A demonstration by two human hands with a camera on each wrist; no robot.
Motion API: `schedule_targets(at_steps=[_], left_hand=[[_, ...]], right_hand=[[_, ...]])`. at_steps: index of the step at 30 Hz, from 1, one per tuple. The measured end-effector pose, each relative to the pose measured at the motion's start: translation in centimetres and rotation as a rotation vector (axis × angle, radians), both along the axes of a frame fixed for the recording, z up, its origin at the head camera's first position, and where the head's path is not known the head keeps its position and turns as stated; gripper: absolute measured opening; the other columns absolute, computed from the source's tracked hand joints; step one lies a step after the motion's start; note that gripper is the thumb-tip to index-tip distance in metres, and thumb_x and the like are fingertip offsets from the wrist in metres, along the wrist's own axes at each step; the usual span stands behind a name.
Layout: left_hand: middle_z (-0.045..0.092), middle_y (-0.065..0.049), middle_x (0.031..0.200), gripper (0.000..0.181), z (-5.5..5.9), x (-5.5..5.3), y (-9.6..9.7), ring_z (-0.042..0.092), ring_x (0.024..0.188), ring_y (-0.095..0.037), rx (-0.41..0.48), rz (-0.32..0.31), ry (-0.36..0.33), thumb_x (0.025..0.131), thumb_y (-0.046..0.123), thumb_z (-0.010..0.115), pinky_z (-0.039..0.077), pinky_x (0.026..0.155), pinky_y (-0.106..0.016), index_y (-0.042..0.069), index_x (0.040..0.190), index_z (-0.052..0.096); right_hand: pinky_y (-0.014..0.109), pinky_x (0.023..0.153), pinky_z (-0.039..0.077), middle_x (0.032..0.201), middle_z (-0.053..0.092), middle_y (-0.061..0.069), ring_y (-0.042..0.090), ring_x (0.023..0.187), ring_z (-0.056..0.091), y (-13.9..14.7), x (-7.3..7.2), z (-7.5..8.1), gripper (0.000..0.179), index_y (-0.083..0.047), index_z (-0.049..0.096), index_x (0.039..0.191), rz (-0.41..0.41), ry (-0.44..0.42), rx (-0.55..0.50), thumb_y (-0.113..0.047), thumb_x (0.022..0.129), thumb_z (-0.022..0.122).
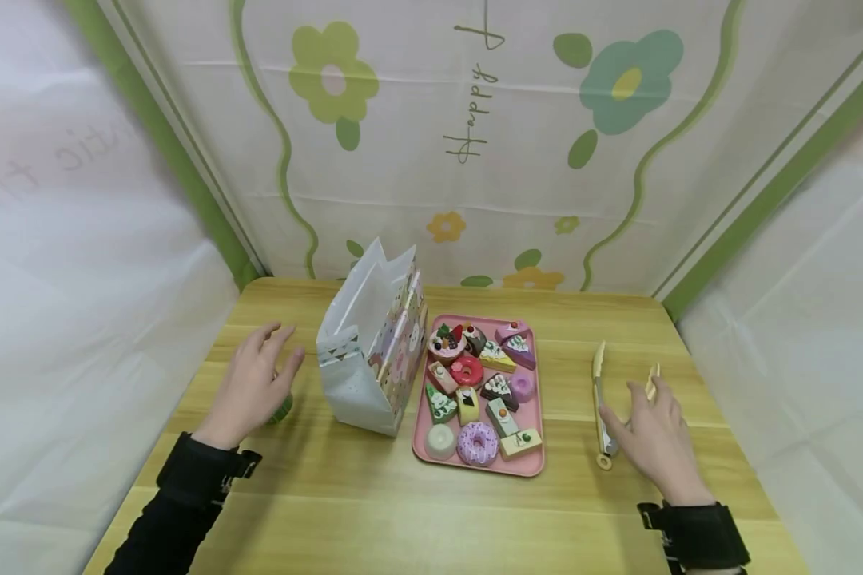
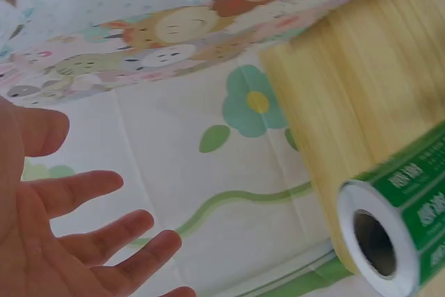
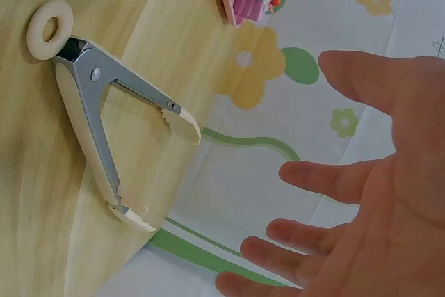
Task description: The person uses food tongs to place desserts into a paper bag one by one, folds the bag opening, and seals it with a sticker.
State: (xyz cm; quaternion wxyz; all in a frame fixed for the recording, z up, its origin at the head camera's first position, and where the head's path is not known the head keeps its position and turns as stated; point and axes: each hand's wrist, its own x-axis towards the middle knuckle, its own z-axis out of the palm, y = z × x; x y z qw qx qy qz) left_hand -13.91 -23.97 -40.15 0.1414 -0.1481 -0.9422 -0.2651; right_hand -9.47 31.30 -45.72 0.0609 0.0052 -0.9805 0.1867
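My left hand [image 1: 248, 389], fingers spread and holding nothing, hovers left of a white patterned paper bag [image 1: 363, 399]. Beneath it, mostly covered in the head view, is a roll of green labels [image 2: 410, 206], plain to see in the left wrist view. The bag stands upright with its top open. On the right, my right hand [image 1: 658, 443] hangs with loose fingers above a pair of tongs [image 3: 94, 95]. These tongs lie spread on the table, grey metal with cream tips and a ring at the hinge end; the hand partly hides them in the head view.
A pink tray [image 1: 420, 447] holds several toy cakes and doughnuts, among them a purple doughnut [image 1: 478, 444], between the bag and the tongs. All of it is on a wooden table [image 1: 403, 527]. White flowered curtains [image 1: 403, 160] close in the back and both sides.
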Motion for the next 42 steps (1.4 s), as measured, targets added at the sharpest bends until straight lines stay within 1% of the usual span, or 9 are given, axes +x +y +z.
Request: schedule_targets(at_steps=[10,16,20,24,28,30,33,37,42], left_hand=[[0.044,-0.027,0.141,0.050,3.0,0.0,1.2,0.039,0.130,-0.045,0.169,-0.010,-0.017,0.109,0.031,0.035,0.031,0.101,-0.059,-0.006,0.139,0.049],[0.051,-0.026,0.135,0.050,5.4,0.5,2.9,0.044,0.127,-0.042,0.282,-0.022,-0.018,0.109,0.031,0.034,0.033,0.101,-0.057,-0.006,0.137,0.051],[0.051,-0.023,0.137,0.054,6.2,0.6,4.7,0.047,0.126,-0.038,0.355,-0.005,-0.117,0.107,0.037,0.038,0.035,0.102,-0.052,-0.004,0.141,0.047],[0.053,-0.021,0.136,0.052,6.1,0.8,6.1,0.052,0.122,-0.035,0.447,0.015,-0.196,0.106,0.036,0.045,0.040,0.099,-0.049,0.000,0.144,0.046],[0.054,-0.022,0.134,0.048,5.6,1.1,6.5,0.054,0.119,-0.036,0.468,0.013,-0.225,0.106,0.030,0.047,0.043,0.096,-0.050,0.000,0.143,0.046],[0.054,-0.022,0.133,0.047,5.3,1.1,6.5,0.054,0.118,-0.036,0.465,0.026,-0.241,0.106,0.030,0.046,0.043,0.095,-0.051,0.001,0.143,0.046],[0.054,-0.020,0.133,0.048,5.1,1.1,6.6,0.053,0.118,-0.033,0.493,0.059,-0.274,0.106,0.031,0.043,0.042,0.094,-0.049,0.003,0.145,0.045],[0.050,-0.017,0.137,0.048,5.1,0.9,7.0,0.049,0.120,-0.030,0.621,0.081,-0.325,0.106,0.030,0.042,0.036,0.097,-0.048,0.005,0.147,0.043],[0.050,-0.017,0.137,0.045,4.7,0.6,7.8,0.050,0.116,-0.030,0.775,0.091,-0.362,0.106,0.028,0.041,0.037,0.097,-0.048,0.006,0.146,0.045]], right_hand=[[0.074,0.087,0.029,0.135,0.022,0.051,0.066,0.117,0.029,0.0,-0.1,-0.6,0.071,0.023,0.040,0.130,-0.028,-0.009,-0.022,-0.038,0.098,0.059],[0.057,0.066,0.040,0.090,0.042,0.041,0.054,0.084,0.047,0.3,-0.4,-0.9,0.066,0.016,0.049,0.088,-0.131,-0.162,-0.027,-0.050,0.100,0.048],[0.060,0.071,0.041,0.092,0.040,0.045,0.060,0.088,0.047,0.6,-1.0,-0.9,0.085,0.029,0.045,0.102,-0.204,-0.276,-0.046,-0.057,0.099,0.040],[0.064,0.079,0.040,0.103,0.034,0.055,0.065,0.095,0.044,0.3,-2.0,-1.6,0.097,0.035,0.046,0.104,-0.201,-0.366,-0.017,-0.061,0.100,0.030],[0.063,0.081,0.038,0.108,0.037,0.058,0.062,0.092,0.048,-0.1,-2.8,-2.9,0.086,0.017,0.064,0.079,-0.154,-0.419,0.031,-0.058,0.102,0.028],[0.061,0.080,0.038,0.108,0.040,0.057,0.059,0.090,0.049,-0.2,-3.0,-3.4,0.084,0.013,0.065,0.077,-0.157,-0.441,0.033,-0.059,0.101,0.030],[0.060,0.078,0.039,0.110,0.039,0.058,0.059,0.090,0.049,-0.3,-3.3,-4.0,0.089,0.017,0.065,0.086,-0.174,-0.453,0.021,-0.063,0.099,0.030],[0.059,0.075,0.040,0.104,0.037,0.056,0.058,0.089,0.047,-0.2,-3.7,-4.4,0.092,0.019,0.062,0.091,-0.224,-0.447,-0.035,-0.068,0.096,0.031],[0.069,0.087,0.034,0.120,0.007,0.064,0.072,0.107,0.031,-0.5,-4.0,-4.8,0.104,0.036,0.046,0.106,-0.303,-0.415,-0.132,-0.067,0.094,0.040]])
